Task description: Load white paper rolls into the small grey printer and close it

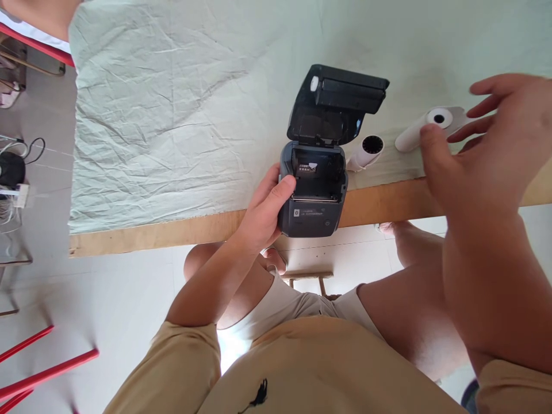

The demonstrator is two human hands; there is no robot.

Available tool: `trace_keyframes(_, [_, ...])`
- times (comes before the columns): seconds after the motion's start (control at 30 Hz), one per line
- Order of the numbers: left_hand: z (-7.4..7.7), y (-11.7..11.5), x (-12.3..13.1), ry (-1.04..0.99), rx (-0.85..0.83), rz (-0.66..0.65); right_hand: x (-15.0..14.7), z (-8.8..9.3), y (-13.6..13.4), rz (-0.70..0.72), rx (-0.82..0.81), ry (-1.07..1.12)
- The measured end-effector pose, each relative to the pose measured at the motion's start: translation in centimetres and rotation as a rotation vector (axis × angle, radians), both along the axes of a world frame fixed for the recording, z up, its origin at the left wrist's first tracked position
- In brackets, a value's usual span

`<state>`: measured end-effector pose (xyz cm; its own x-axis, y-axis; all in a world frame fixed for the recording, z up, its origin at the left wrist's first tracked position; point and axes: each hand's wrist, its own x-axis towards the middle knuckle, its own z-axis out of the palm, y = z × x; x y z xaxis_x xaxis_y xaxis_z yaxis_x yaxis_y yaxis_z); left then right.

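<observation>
My left hand (269, 210) is closed around the left side of a dark portable label printer (313, 218), thumb on its upper edge. The printer's lid (328, 109) stands raised, and its paper bay (317, 172) shows a small white sticker and no roll. My right hand (487, 132) is beside a white paper roll (416, 132) with a loose paper tail, fingers apart. Its thumb overlaps the roll's end in view; I cannot tell whether they touch. Another white roll (360, 156) with a dark core lies just right of the printer.
A pale green cloth (172, 126) covers the table, wrinkled at left, with a bare wooden front edge (164, 234). Another person's arm (47, 14) shows at the top left. Red stool legs (52, 374) and cables (12, 178) are at the left.
</observation>
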<state>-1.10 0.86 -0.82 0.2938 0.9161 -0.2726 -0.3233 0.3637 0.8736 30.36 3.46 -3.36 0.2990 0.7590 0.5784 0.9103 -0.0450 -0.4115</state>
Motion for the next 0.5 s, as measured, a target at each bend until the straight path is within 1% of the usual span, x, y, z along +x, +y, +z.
trace_keyframes(0.07, [0.0, 0.0, 0.0, -0.004, 0.005, 0.003, 0.2, -0.7, 0.4, -0.018, -0.107, 0.013])
trace_keyframes(0.13, [0.0, 0.0, 0.1, -0.002, 0.008, 0.006, -0.1, -1.0, 0.3, -0.014, -0.164, 0.033])
trace_keyframes(0.37, [0.0, 0.0, 0.1, -0.003, 0.003, -0.006, -1.4, 0.5, -0.5, 0.157, -0.235, 0.053])
trace_keyframes(0.5, [-0.1, 0.1, 0.1, -0.011, 0.013, -0.007, -1.1, 0.3, -0.4, 0.192, -0.204, 0.142])
